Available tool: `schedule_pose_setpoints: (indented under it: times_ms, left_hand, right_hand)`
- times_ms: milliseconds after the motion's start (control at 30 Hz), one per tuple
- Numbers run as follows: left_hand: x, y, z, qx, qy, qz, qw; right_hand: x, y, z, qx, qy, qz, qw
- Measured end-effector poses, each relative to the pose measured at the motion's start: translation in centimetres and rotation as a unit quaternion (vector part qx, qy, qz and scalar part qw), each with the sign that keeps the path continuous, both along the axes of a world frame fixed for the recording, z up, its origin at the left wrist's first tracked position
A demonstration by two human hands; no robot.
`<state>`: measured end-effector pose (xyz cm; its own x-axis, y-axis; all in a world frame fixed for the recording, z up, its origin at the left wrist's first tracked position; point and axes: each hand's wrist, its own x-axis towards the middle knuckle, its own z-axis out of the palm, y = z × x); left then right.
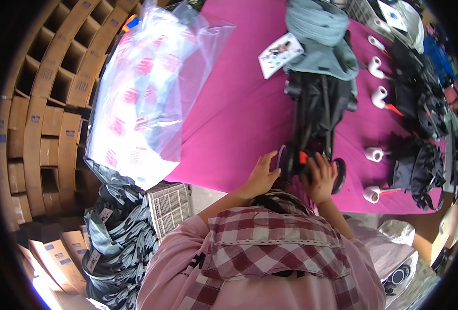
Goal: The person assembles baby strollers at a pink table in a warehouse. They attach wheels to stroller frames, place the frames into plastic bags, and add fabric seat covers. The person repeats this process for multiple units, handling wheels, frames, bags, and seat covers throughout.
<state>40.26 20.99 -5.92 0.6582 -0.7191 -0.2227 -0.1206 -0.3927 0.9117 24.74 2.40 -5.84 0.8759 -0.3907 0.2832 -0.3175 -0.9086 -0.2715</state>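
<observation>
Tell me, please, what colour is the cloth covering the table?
Magenta pink table cloth, clearest in the head view.

folded black stroller (317, 111) flat on pink table, grey-green fabric at far end, wheels at near edge.

Folded stroller on the table, both hands at its near end.

The left hand (262, 175) rests on the table (234, 108) just left of the folded stroller (317, 113), touching its near wheel; the right hand (321, 178) lies on the wheel end just to the right. Beyond the hands the stroller stretches away, its fabric seat farthest off, with a leaflet (279, 54) on the table to the left of that far end. Far left of the left hand, a pile of plastic bags (141, 93) overhangs the table's edge. Right of the right hand, a row of small rollers (376, 98) runs along the table. Cardboard boxes (43, 113) stand stacked beyond the bags.
</observation>
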Motion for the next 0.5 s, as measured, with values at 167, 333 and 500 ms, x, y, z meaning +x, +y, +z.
schedule_pose_setpoints:
  times_ms: [167,333,500]
  left_hand:
    - [10.9,6.8,0.3,0.025,-0.172,0.033,0.984]
    - [23.5,16.9,-2.0,0.164,-0.32,0.188,0.914]
    - [28.0,23.0,-7.4,0.352,-0.272,0.203,0.872]
  right_hand:
    - [3.5,-0.5,0.1,0.024,0.069,-0.072,0.995]
    - [4.3,2.5,1.9,0.016,0.022,-0.202,0.979]
    - [5.0,4.8,3.1,0.008,0.014,-0.216,0.976]
